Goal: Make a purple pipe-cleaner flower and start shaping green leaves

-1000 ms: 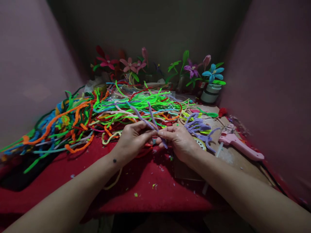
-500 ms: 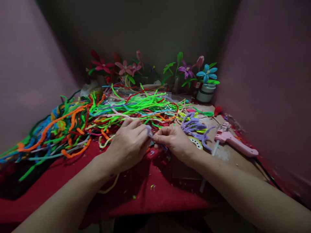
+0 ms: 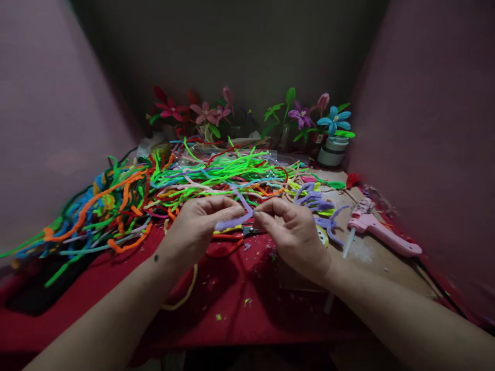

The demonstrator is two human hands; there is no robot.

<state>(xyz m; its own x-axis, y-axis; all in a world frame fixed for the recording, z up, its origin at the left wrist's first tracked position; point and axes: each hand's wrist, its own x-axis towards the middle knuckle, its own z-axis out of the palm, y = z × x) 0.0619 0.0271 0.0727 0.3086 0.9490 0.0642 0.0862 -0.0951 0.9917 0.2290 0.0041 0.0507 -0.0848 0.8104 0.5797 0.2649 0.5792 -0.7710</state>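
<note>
Pinching the fold of a purple pipe cleaner [image 3: 234, 222] between thumb and fingers, the right hand [image 3: 297, 237] sits in my view just right of the red-and-yellow-handled pliers [image 3: 249, 230], hiding their far end from me. I find the pipe cleaner above the pliers, bent into a V with its point toward that hand; one leg slants up and away behind the pliers, the other runs down and left past the left thumb. The left hand [image 3: 195, 229] is curled just left of the pliers, thumb and fingertips close to the V; I cannot tell whether they grip it.

I see the pliers lying on a red cloth [image 3: 240, 330], with small scraps [image 3: 247, 302] on this side of them. Behind the pliers and to their left spreads a tangled heap of pipe cleaners [image 3: 216, 178], green, orange and blue among them. Right of the pliers, beyond the right hand, I make out a bunch of purple loops [image 3: 309, 198], then cardboard [image 3: 371, 265] bearing a pink glue gun [image 3: 381, 234]. Well behind the pliers stand fuzzy flowers [image 3: 203, 112], with a blue flower [image 3: 334, 122] in a pale jar [image 3: 333, 153] off to their right.
</note>
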